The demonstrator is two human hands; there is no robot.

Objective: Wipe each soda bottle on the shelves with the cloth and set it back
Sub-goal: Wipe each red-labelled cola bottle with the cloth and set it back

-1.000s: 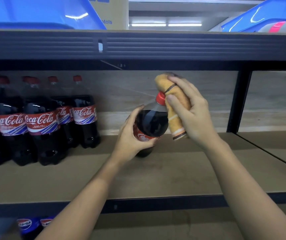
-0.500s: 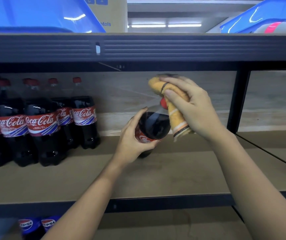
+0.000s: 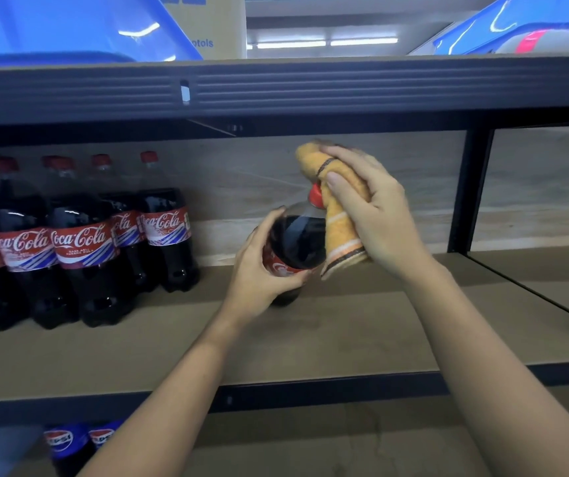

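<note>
At centre frame, the person's left hand (image 3: 262, 270) gripped a tilted cola bottle (image 3: 293, 246) above the middle shelf (image 3: 345, 339), while the right hand (image 3: 375, 208) clutched an orange cloth (image 3: 338, 215) against its red cap (image 3: 315, 194). More cola bottles (image 3: 80, 242) stood at left on the same shelf.

Dim, soft-focus shelf bay lit by far ceiling strip lights (image 3: 324, 43), glare on blue bins (image 3: 69, 25), wide-angle bowing at edges.
</note>
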